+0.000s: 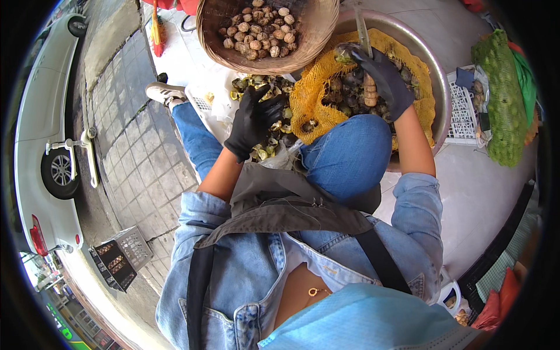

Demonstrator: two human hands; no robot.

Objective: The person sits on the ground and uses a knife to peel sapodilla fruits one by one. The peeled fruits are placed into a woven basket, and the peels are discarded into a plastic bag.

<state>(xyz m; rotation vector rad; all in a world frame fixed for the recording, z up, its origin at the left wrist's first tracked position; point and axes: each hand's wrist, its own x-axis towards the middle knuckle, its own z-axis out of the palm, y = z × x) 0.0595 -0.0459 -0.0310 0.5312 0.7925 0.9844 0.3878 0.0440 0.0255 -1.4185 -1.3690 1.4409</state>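
My right hand (383, 78), in a black glove, grips a knife by its ribbed wooden handle (370, 91), with the blade (361, 28) pointing away from me. At its fingertips sits a walnut in a dark green husk (344, 56). Below this hand, dark-husked walnuts (345, 87) fill a yellow mesh sack (306, 98) set in a wide metal basin (437, 74). My left hand (256, 116), also black-gloved, is empty with its fingers apart. It hovers over cut green and dark husks (273, 146) on plastic sheeting.
Hulled walnuts (258, 33) lie in a wicker basket (321, 26) ahead. A white crate (459, 113) and a full green mesh sack (503, 100) stand to the right. Leftward are a small broom (157, 35), a black crate (114, 262), and a parked white car (41, 109).
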